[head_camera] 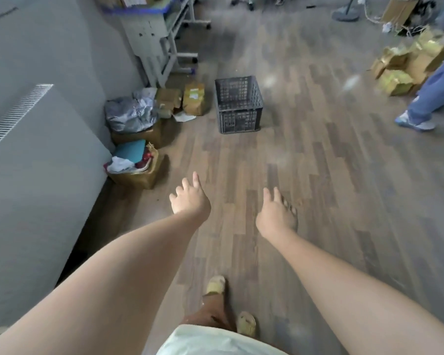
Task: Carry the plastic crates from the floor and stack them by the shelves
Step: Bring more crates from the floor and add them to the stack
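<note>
A dark grey plastic crate (237, 105) with slotted walls stands upright and empty on the wooden floor ahead of me. Both my arms are stretched forward toward it. My left hand (189, 197) is open with fingers spread, well short of the crate. My right hand (277, 213) is open too, fingers apart, also short of the crate and holding nothing. No shelves with stacked crates show in this view.
Cardboard boxes of clutter (136, 166) and a silver bag (131, 114) line the grey wall on the left. A wheeled metal cart (159, 39) stands behind them. Another person's leg (431, 98) and gold boxes (405, 65) are at the right.
</note>
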